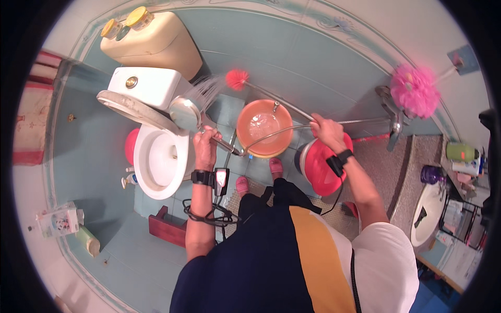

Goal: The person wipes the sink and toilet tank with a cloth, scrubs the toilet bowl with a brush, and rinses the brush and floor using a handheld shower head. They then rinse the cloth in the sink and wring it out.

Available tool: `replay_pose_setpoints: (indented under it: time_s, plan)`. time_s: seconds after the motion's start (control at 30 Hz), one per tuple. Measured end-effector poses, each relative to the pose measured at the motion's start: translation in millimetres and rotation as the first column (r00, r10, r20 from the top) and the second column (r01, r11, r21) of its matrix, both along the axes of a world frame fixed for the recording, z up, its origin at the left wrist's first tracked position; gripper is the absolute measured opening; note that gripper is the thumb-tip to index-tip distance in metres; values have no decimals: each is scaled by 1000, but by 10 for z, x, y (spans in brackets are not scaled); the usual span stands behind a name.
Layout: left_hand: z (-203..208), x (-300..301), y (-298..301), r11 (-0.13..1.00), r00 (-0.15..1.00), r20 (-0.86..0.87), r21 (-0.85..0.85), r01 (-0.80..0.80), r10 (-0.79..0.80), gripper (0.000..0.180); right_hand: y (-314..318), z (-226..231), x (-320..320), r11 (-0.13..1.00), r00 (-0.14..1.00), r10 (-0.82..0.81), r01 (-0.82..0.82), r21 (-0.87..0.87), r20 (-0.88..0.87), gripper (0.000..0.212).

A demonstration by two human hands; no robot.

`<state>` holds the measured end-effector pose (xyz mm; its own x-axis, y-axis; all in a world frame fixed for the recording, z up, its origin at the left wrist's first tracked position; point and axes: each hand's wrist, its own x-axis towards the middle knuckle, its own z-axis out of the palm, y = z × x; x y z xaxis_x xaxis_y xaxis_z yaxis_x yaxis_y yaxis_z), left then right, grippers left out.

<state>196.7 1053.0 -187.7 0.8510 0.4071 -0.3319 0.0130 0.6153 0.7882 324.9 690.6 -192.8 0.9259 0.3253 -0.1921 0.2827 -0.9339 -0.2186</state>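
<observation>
My left hand (205,148) is closed around the handle of a chrome shower head (185,112). Water sprays from it up and to the right, toward the red bristles. In my right hand (329,133) is the end of a long-handled brush (279,100), its round red head out at the far left end. Below the brush handle stands an orange basin (240,129) with water in it. A silver hose (276,133) runs from the shower handle across the basin to the wall tap (395,125). The toilet (151,185), lid raised, is left of my left hand.
A red basin (326,172) sits beneath my right forearm. A dark red stool (167,227) stands at the lower left. Behind the toilet is a large beige jug (167,44). A stone counter (376,161) with a white sink (425,221) lies to the right.
</observation>
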Motion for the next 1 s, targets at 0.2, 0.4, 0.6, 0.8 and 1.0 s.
replay_pose_setpoints:
  time_s: [0.2, 0.4, 0.6, 0.8, 1.0]
  plan:
    - [-13, 381, -450, 954, 951, 95, -19, 298, -295, 4, -1037, 770, -1219, 947, 954, -291, 298, -119, 71, 35]
    - [70, 515, -1080, 791, 788, 109, -20, 612, -606, 6, -1415, 603, -2116, 748, 765, -644, 630, -209, 1, 33]
    - [140, 505, -1475, 646, 639, 106, 69, 760, -762, 6, -1301, 36, -2084, 694, 677, -720, 703, -156, -156, 33]
    - [-11, 494, -1495, 666, 667, 12, 74, 742, -745, 4, -1073, -714, -1532, 594, 577, -626, 789, 159, -525, 31]
    - [-176, 444, -1306, 798, 797, -105, 46, 601, -594, 2, -793, -1235, -778, 376, 295, -410, 917, 135, -863, 22]
